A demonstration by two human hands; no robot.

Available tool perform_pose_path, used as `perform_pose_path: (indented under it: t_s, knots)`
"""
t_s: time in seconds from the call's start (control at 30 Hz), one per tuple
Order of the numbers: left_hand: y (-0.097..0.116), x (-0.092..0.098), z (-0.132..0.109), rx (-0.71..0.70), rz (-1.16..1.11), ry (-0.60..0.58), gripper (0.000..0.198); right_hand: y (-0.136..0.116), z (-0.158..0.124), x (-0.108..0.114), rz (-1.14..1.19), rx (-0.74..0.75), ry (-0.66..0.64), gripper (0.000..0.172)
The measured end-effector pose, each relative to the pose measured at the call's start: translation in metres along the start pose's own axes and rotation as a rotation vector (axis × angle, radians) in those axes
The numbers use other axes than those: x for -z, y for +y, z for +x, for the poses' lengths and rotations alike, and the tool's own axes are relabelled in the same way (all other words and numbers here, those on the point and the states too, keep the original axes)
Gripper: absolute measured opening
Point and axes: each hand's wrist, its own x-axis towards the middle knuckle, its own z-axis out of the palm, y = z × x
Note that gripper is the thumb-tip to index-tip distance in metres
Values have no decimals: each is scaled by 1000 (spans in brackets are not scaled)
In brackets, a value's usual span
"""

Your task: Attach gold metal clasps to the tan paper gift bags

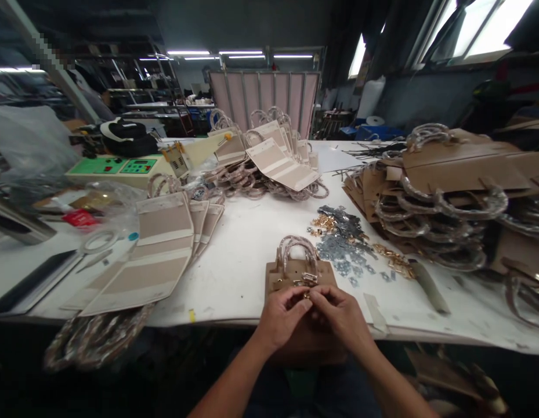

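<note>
A tan handbag body point(327, 270) lies at the table's front edge, its plastic-wrapped handles point(290, 244) pointing away from me. My left hand point(278, 316) and my right hand point(342, 313) meet over its lower half, thumbs and forefingers pinched together. Between the fingertips shows a small gold-coloured metal fitting point(306, 295); its exact shape is too small to make out. Just beyond the hands, shiny metal hardware point(310, 278) sits on the bag. Loose grey metal plates point(339, 266) and gold-coloured fittings point(325, 223) are heaped beyond the bag to the right.
A tall pile of tan bag pieces point(465, 165) with wrapped handles takes up the right side. Lined bag panels point(162, 249) overhang the left front edge, and more panels point(282, 159) are stacked behind. A machine with green control panels point(116, 166) stands at back left.
</note>
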Motion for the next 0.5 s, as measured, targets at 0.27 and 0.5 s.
perform_pose_path:
  t_s: [0.27, 0.5]
  knots:
    - [0, -4, 5, 69, -94, 82, 39, 13, 3, -3, 105, 48, 97, 43]
    - [1, 0, 10, 124, -53, 73, 41, 10, 11, 3, 126, 59, -88, 38]
